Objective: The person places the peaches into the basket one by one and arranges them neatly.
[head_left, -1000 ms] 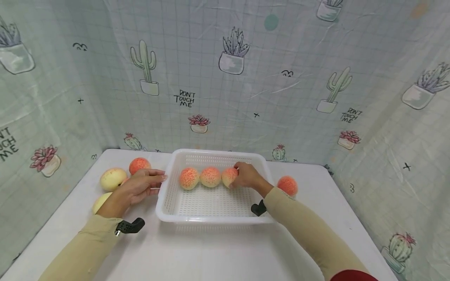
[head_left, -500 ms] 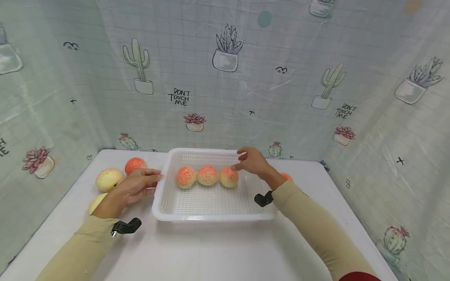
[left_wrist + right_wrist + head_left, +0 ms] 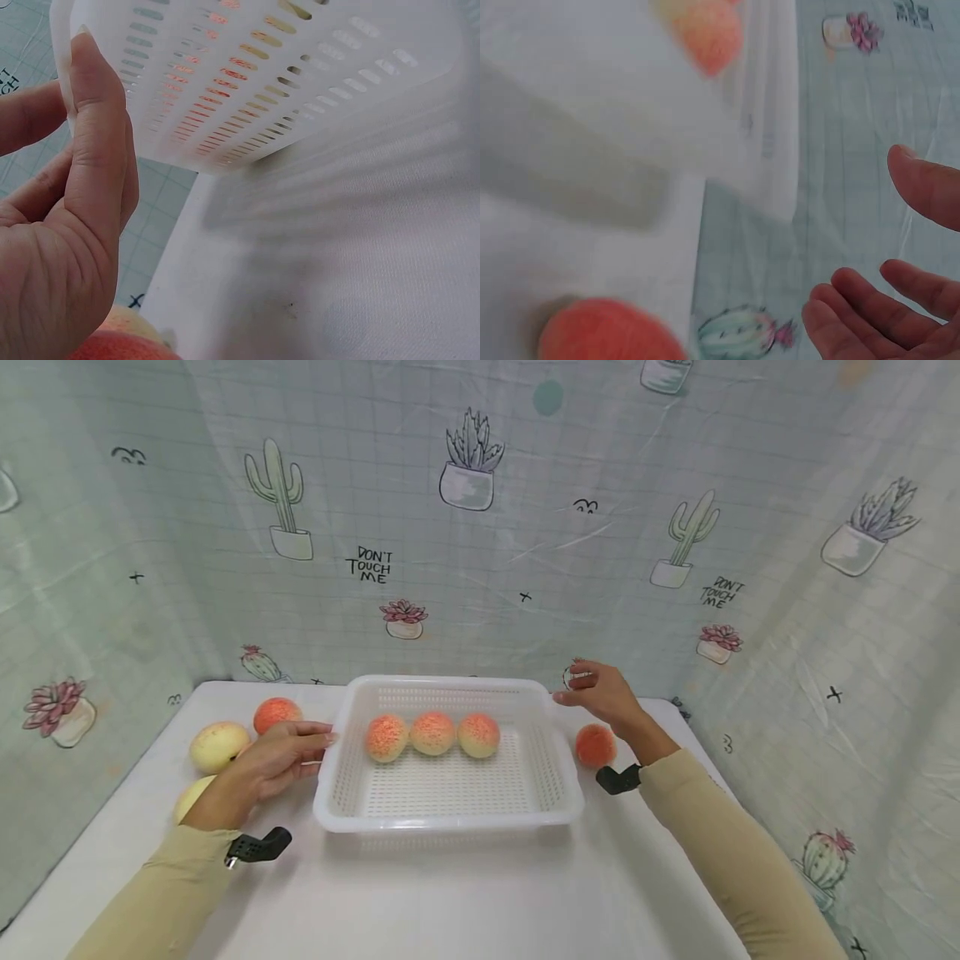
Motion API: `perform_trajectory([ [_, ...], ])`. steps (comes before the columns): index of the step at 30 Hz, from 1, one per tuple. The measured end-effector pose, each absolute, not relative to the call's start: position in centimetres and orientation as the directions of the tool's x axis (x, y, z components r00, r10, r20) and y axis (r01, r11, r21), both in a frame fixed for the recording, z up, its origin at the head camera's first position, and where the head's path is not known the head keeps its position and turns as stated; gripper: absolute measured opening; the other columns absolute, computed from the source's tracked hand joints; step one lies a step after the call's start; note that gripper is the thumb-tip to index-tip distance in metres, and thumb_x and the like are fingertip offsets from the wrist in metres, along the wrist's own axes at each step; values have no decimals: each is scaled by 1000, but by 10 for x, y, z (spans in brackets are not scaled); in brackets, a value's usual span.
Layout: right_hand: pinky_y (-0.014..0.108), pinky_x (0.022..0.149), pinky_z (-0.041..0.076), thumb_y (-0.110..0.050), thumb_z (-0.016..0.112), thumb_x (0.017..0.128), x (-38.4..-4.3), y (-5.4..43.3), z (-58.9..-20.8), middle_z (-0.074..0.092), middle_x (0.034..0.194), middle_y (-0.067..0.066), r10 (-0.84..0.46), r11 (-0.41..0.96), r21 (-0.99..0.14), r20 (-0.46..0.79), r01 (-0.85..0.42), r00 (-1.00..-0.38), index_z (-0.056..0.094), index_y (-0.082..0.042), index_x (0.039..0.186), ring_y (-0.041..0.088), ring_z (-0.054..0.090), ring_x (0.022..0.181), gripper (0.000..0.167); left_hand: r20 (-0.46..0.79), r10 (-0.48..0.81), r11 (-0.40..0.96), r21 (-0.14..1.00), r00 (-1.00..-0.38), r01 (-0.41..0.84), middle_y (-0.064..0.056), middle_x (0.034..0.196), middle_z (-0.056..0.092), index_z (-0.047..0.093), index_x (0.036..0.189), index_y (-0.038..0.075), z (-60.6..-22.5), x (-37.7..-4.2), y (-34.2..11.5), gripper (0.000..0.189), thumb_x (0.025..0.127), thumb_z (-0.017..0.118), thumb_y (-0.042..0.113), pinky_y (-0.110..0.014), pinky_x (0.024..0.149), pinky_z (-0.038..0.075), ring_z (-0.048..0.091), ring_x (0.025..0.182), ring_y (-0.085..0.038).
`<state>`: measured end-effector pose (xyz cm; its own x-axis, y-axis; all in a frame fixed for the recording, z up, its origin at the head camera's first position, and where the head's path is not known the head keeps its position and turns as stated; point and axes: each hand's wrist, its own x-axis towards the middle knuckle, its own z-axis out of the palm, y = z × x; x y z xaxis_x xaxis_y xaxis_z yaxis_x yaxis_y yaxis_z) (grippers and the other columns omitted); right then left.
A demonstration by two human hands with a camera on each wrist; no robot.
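My left hand (image 3: 273, 764) holds the left rim of a white perforated plastic basket (image 3: 450, 821). In the left wrist view the rim lies between the digits of the left hand (image 3: 94, 165), against the basket's slotted wall (image 3: 420, 45). Three peaches sit in a row inside, the left one (image 3: 387, 738), the middle one (image 3: 432, 732) and the right one (image 3: 478, 735). Beyond the basket's right rim, my right hand (image 3: 603, 693) is in the air with nothing in it. Its fingers are apart in the right wrist view. Near that hand a red peach (image 3: 596, 746) lies on the table.
To the left of the basket lie a red peach (image 3: 277, 716) and a yellow peach (image 3: 220, 746). Another yellow peach (image 3: 191, 797) is partly behind my left wrist. A patterned curtain (image 3: 480, 568) hangs around the white table (image 3: 450, 902).
My right hand has let go of the right peach in the basket, lifted and moved right past the rim. My left hand has stayed at the left rim. The head view has shifted slightly.
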<state>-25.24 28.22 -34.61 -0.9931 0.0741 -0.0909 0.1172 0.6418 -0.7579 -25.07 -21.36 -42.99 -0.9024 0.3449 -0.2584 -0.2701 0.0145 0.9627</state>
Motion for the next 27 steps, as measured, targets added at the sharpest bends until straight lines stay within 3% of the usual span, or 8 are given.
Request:
perform_trajectory([
  [11, 61, 117, 45, -31, 74, 96, -238, 339, -402, 49, 155, 27, 207, 657, -718, -123, 232, -970, 41, -3, 155, 45, 48, 142, 74, -273, 336, -1, 957, -901, -290, 7, 106, 73, 52, 142, 0, -426, -247, -214, 47, 101, 69, 17, -33, 90, 65, 73, 97, -11],
  [16, 60, 117, 46, -25, 70, 97, -232, 342, -427, 47, 155, 28, 233, 650, -718, -122, 247, -965, 39, -1, 156, 45, 47, 142, 71, -275, 338, -16, 954, -900, -298, 6, 106, 73, 55, 138, 2, -427, -246, -214, 43, 100, 71, 16, -33, 90, 65, 73, 97, -11],
  [20, 60, 115, 47, -25, 74, 94, -230, 339, -442, 47, 155, 28, 239, 677, -698, -92, 234, -967, 41, 0, 153, 45, 48, 140, 73, -275, 334, -25, 953, -901, -301, 5, 106, 74, 60, 133, 6, -427, -246, -214, 37, 99, 72, 16, -33, 90, 65, 74, 97, -12],
  [27, 57, 109, 53, -23, 80, 87, -234, 340, -450, 56, 145, 26, 276, 702, -673, -44, 233, -960, 53, 1, 143, 43, 54, 131, 67, -281, 328, -14, 953, -902, -302, 7, 110, 72, 48, 148, 1, -431, -248, -214, 57, 99, 72, 20, -31, 90, 64, 72, 99, -11],
])
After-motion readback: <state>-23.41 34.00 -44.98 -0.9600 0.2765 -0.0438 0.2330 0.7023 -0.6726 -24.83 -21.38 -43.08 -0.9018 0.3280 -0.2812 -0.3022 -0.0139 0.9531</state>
